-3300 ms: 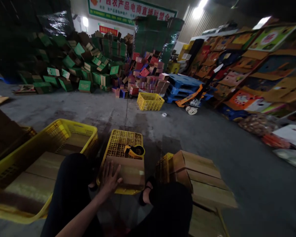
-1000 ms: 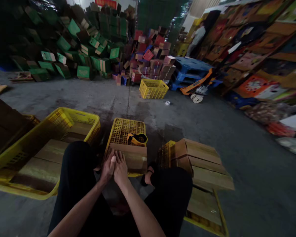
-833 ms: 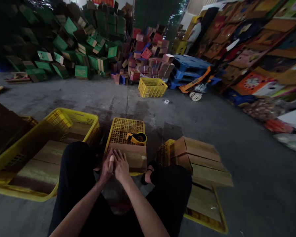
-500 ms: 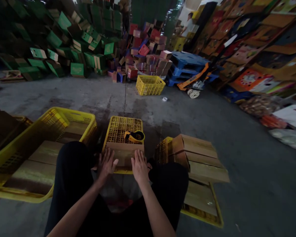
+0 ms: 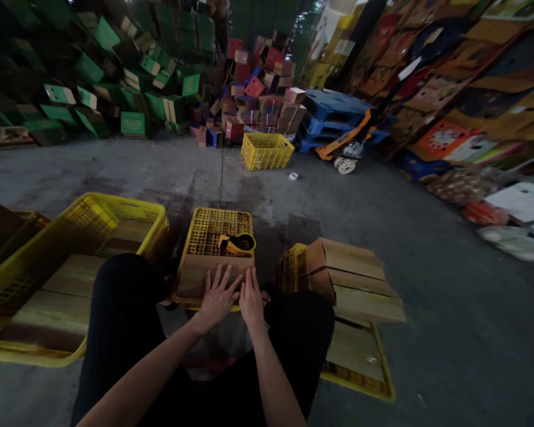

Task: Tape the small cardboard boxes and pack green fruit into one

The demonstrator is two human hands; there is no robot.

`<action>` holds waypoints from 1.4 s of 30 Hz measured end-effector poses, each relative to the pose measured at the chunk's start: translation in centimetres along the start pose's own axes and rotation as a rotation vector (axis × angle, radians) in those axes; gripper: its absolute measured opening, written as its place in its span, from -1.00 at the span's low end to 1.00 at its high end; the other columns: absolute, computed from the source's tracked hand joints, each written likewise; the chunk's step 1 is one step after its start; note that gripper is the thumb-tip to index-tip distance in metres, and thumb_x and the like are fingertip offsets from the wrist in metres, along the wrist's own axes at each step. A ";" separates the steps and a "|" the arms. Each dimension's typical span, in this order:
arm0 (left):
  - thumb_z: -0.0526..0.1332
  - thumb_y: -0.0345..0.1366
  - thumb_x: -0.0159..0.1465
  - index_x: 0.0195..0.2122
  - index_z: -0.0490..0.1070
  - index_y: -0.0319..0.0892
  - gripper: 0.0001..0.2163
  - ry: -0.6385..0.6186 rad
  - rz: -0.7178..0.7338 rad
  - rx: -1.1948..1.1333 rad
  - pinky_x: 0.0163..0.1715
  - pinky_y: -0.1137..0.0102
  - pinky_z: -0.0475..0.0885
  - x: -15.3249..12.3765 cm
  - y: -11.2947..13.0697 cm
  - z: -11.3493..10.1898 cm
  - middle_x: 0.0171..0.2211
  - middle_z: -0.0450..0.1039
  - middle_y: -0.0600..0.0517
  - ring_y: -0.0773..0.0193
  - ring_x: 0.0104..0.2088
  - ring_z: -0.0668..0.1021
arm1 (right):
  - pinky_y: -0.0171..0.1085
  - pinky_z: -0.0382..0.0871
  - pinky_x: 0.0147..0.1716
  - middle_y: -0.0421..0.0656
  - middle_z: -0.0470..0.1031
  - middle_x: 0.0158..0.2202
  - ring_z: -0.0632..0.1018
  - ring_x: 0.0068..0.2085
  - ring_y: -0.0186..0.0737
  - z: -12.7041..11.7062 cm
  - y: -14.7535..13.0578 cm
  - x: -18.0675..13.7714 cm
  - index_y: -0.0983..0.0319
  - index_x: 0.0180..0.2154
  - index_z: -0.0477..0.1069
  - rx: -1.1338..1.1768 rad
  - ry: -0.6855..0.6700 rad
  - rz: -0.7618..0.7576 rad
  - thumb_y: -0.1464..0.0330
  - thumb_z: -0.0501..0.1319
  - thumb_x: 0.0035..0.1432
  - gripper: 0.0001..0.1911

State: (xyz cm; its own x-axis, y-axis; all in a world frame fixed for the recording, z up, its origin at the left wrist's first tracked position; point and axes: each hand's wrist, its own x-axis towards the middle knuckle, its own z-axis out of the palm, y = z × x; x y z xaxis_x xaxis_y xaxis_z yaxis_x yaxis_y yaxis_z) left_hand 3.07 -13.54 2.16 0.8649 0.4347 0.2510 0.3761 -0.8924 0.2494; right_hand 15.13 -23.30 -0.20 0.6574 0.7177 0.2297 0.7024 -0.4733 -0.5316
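Between my knees, a flat brown cardboard box (image 5: pixel 191 277) lies on an upturned yellow crate (image 5: pixel 204 228). My left hand (image 5: pixel 219 295) rests on the cardboard with its fingers spread, right of the middle. Beside it, my right hand (image 5: pixel 251 296) lies flat at the box's right end, fingers stretched out; the two hands nearly touch. Neither holds anything. Just beyond the box, a yellow-and-black tape dispenser (image 5: pixel 237 244) sits on the crate's grid.
To my left stands a large yellow crate (image 5: pixel 162 222) with flat cartons (image 5: pixel 48 305) inside. More cartons (image 5: pixel 360 279) are stacked on crates at my right. Farther off are a yellow crate (image 5: pixel 267 153), blue pallets (image 5: pixel 333 107), a pallet jack (image 5: pixel 347 139) and heaped green boxes (image 5: pixel 136 124).
My left hand has slid right across the cardboard to beside my right hand, which stays at the right end. The view has shifted slightly, and a distant person is out of sight.
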 end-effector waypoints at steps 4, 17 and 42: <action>0.09 -0.14 0.46 0.44 0.07 0.11 -0.47 -0.048 0.022 -0.028 0.33 -0.21 0.04 -0.4 -1.3 -0.3 0.48 -0.04 -0.04 -0.11 0.46 0.04 | -0.03 0.27 0.29 0.11 0.11 0.43 0.22 0.41 -0.03 -0.3 -0.2 -0.5 0.29 0.42 0.06 0.099 -0.047 0.120 0.16 -0.19 0.47 -0.37; 0.10 -0.03 0.40 0.49 -0.11 -0.22 -0.27 0.027 -0.638 -0.398 0.31 -0.03 0.20 -4.7 -10.0 -0.2 0.48 -0.12 -0.29 -0.15 0.44 0.10 | -0.10 0.31 0.22 0.05 0.46 0.22 0.45 0.25 0.01 -0.5 1.4 -0.3 0.26 0.27 0.38 0.385 -0.068 0.477 -0.16 -0.06 0.31 -0.20; -0.12 0.09 0.48 0.35 0.29 -0.12 -0.43 0.054 -0.513 -1.007 0.41 0.05 0.04 -1.8 -5.7 -3.9 0.37 0.24 -0.08 0.08 0.42 0.17 | 0.24 0.10 0.32 -0.02 0.22 0.39 0.21 0.40 0.17 -8.4 -13.8 1.3 0.15 0.45 -0.01 -0.094 0.084 -0.232 0.17 0.07 0.42 -0.33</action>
State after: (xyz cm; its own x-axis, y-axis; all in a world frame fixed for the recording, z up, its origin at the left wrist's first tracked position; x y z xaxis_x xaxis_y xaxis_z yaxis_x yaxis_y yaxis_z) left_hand -1.97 -8.77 3.96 0.6611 0.7475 -0.0641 0.2224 -0.1136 0.9683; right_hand 8.56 -20.15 14.31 0.4935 0.7696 0.4052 0.8566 -0.3493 -0.3799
